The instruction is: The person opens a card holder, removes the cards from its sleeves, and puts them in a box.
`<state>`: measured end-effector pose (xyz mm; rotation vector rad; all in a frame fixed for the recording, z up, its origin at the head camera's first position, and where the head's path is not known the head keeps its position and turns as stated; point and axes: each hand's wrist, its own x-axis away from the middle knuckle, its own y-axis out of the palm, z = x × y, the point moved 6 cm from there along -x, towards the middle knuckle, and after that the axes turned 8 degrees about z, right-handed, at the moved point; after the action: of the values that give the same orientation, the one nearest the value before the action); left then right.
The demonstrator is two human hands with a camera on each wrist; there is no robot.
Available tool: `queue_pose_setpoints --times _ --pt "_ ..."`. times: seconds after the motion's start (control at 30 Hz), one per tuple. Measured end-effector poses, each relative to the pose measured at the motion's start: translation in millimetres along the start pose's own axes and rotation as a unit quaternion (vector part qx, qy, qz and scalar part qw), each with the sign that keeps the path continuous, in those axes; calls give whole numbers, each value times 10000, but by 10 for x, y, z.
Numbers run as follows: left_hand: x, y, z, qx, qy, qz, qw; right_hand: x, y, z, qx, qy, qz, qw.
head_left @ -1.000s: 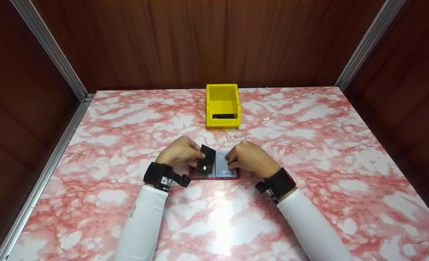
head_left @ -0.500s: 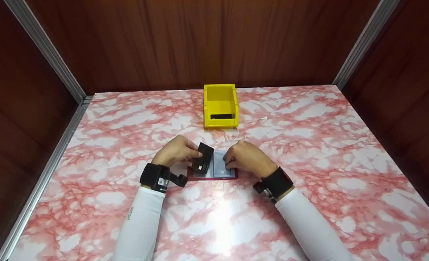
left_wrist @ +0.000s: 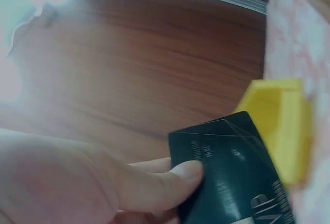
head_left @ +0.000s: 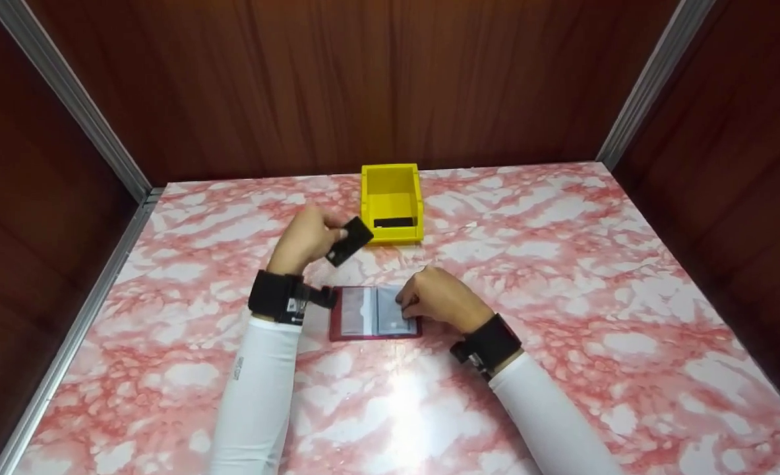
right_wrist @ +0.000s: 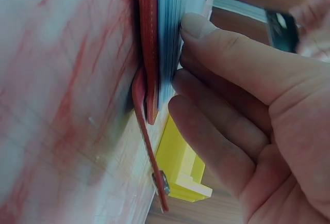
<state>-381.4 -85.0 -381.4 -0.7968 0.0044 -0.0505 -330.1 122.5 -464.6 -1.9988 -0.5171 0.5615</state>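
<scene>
Between thumb and fingers my left hand [head_left: 307, 241] pinches a black card [head_left: 350, 241], raised off the table near the front left of a yellow bin [head_left: 366, 198]. In the left wrist view the thumb presses on the face of the card [left_wrist: 221, 162], which bears raised lettering. A red card holder [head_left: 335, 323] lies spread on the table with clear plastic sleeves [head_left: 357, 310] on both sides. At its right half, my right hand [head_left: 442, 300] pinches the sleeves with curled fingers. The right wrist view shows the thumb at the edge of the stacked sleeves [right_wrist: 167, 38].
Inside the yellow bin, at its front, lies a black object [head_left: 393, 223]. A strap with a metal snap [right_wrist: 161, 182] sticks out from the card holder. Brown wood-look panels [head_left: 337, 86] enclose the red-and-white marbled table [head_left: 561, 277] at the back and sides.
The black card has come away from the card holder's left side, moving up and left in my left hand toward the bin. My right hand stays at the sleeves.
</scene>
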Motion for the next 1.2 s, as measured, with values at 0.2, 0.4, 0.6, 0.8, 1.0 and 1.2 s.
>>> queue_pose_setpoints --times 0.2,0.4,0.6,0.8,1.0,1.2 --pt "-237 -108 409 268 484 534 9970 14 -5 -24 35 -103 46 9999" --pt "-478 -49 466 304 909 1003 9903 9 52 -41 104 58 -92 9999" --pt "-712 184 435 222 1284 1073 9857 22 27 -29 169 128 -89 9997" --pt "-832 441 451 9 1264 959 9873 43 -23 -37 154 114 -23 9998" --pt "-881 624 436 -219 1359 991 9855 73 -31 -47 194 -22 16 9998" --pt "-921 702 367 -589 1472 1160 9805 36 -36 -71 315 -390 128 9987"
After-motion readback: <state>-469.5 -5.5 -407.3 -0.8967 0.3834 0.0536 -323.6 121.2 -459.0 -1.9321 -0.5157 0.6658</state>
